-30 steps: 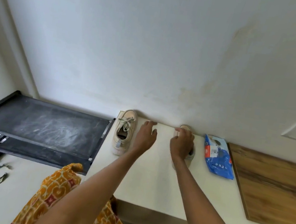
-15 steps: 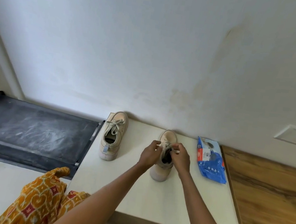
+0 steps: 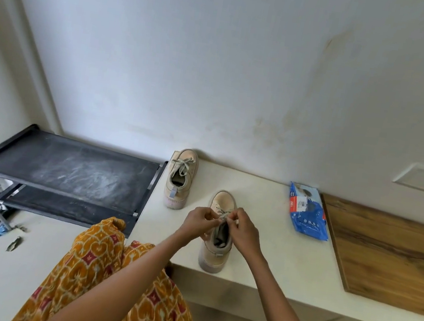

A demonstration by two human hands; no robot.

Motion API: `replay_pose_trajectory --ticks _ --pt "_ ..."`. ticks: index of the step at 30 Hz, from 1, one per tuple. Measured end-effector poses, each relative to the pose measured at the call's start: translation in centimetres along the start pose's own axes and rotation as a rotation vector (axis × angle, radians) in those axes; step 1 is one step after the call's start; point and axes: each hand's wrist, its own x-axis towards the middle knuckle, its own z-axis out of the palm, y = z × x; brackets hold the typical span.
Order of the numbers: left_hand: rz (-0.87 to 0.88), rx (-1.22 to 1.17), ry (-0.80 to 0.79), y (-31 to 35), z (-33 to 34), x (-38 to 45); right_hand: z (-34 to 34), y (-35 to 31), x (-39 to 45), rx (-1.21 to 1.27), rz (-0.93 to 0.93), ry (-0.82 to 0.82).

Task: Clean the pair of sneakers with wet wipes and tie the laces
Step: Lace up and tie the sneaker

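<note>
Two beige sneakers stand on the pale ledge [image 3: 262, 239], both with toes pointing away toward the wall and heels toward the person, so each long axis runs front to back. The near sneaker [image 3: 214, 254] sits close to the ledge's front edge; its upper is tan canvas over a thick light sole, and the dark inside shows at the opening. Its grey laces [image 3: 222, 215] are pinched from both sides: the left hand [image 3: 197, 222] and the right hand [image 3: 243, 229] each have fingers curled on a lace strand just above the tongue. The far sneaker [image 3: 181, 177] stands by the wall at the ledge's left end, its laces already in a bow. A blue wet wipes pack [image 3: 307, 213] lies flat to the right, well apart from the shoes. Beyond it lies a wooden board [image 3: 389, 255]. Left of the ledge stands a black rack [image 3: 67, 166], dusty on top. White walls enclose the corner.
</note>
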Motion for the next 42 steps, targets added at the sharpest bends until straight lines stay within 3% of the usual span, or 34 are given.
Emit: replay_pose_trajectory --ticks 5,11,17,21,25,30,33,37,42 --pt "-0.040 0.039 -0.029 -0.4 -1.2 -1.5 0.2 -1.2 -2.2 -0.010 -0.045 -0.077" --pt "-0.184 0.030 -0.165 0.9 -2.4 -2.1 -0.3 -1.8 -3.3 0.059 -0.001 -0.054" --pt "-0.269 -0.088 -0.173 0.0 -1.8 -2.3 -0.3 -2.4 -4.2 -0.123 0.009 -0.018" --pt "-0.220 -0.100 -0.165 0.0 -1.8 -2.4 0.4 -3.8 -4.4 -0.324 0.027 -0.006" --pt "-0.196 -0.034 -0.168 0.6 -2.0 -2.4 1.2 -4.6 -4.4 -0.371 0.046 -0.017" --pt "-0.169 0.130 -0.240 1.1 -1.7 -2.4 -0.1 -3.0 -4.3 -0.087 0.071 -0.073" --pt "-0.027 0.367 -0.145 1.1 -0.9 -2.0 -0.6 -2.5 -4.3 0.083 0.099 -0.045" --pt "0.247 0.646 -0.036 1.7 -0.6 -1.7 -0.7 -2.1 -4.2 0.114 0.078 -0.057" --pt "0.251 0.622 -0.016 1.7 -1.1 -1.3 0.2 -1.6 -4.7 0.034 0.009 -0.075"
